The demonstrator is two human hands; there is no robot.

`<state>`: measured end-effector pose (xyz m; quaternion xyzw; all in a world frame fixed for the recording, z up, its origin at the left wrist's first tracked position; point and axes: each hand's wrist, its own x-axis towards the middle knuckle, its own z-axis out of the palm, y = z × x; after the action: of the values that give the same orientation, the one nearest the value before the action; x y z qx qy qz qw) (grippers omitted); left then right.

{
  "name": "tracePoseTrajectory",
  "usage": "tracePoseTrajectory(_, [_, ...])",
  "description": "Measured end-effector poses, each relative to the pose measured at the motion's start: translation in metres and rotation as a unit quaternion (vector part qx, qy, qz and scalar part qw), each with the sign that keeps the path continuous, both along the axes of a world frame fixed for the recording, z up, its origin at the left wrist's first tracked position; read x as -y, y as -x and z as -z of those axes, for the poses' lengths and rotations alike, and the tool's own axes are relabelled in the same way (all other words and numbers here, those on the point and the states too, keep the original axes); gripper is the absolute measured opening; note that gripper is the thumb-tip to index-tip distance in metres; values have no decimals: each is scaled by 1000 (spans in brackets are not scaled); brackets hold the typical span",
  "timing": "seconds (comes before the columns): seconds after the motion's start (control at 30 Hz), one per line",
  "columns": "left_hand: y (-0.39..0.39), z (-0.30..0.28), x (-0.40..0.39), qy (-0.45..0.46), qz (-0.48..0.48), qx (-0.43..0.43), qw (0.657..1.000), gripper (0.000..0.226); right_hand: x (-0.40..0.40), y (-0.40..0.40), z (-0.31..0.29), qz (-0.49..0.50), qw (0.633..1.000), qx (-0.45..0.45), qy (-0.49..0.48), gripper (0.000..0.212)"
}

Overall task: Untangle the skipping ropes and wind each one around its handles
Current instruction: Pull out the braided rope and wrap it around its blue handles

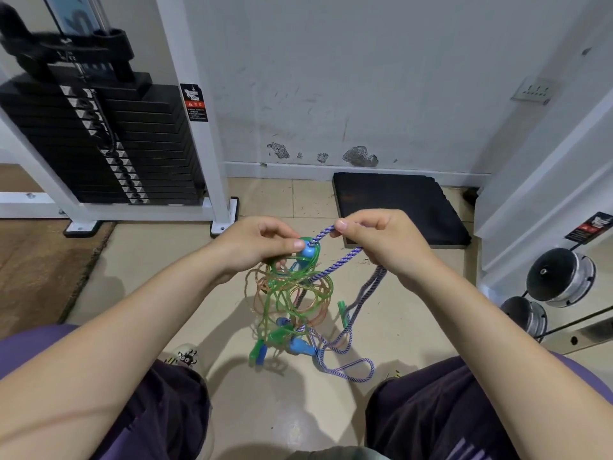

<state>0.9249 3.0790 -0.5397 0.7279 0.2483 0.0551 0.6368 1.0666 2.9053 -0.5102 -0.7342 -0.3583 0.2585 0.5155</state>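
Note:
A tangle of skipping ropes hangs between my knees above the floor. My left hand (257, 242) grips a blue handle (306, 251) with green clear rope (285, 287) looped round it. My right hand (374, 240) pinches the blue-and-white braided rope (323, 232) just where it leaves that handle; more of this rope runs under the palm and trails in loops to the floor (348, 370). An orange clear rope (257, 287) is mixed into the knot. Green handles (343, 313) and another blue handle (300, 346) dangle at the bottom.
A black weight stack (109, 141) in a white frame stands at the left against the wall. A black mat (398, 207) lies ahead on the tiled floor. Dumbbells (560, 277) sit on a rack at the right. My shoe (184, 356) is beside the ropes.

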Motion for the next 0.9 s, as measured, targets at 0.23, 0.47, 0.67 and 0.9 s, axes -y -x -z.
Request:
tracePoseTrajectory(0.23, [1,6,2,-25,-2,31,999,9,-1,7,-1,-67,997,1,26,15])
tracePoseTrajectory(0.47, [-2,12,10,-85,28,41,995,11,-7,14,5,-109,993,-48,21,11])
tracePoseTrajectory(0.67, [-4,10,13,-111,44,44,992,10,-7,18,7,-146,988,-51,28,11])
tracePoseTrajectory(0.9, [-5,13,3,-58,-100,30,993,19,-3,7,3,-67,996,29,49,15])
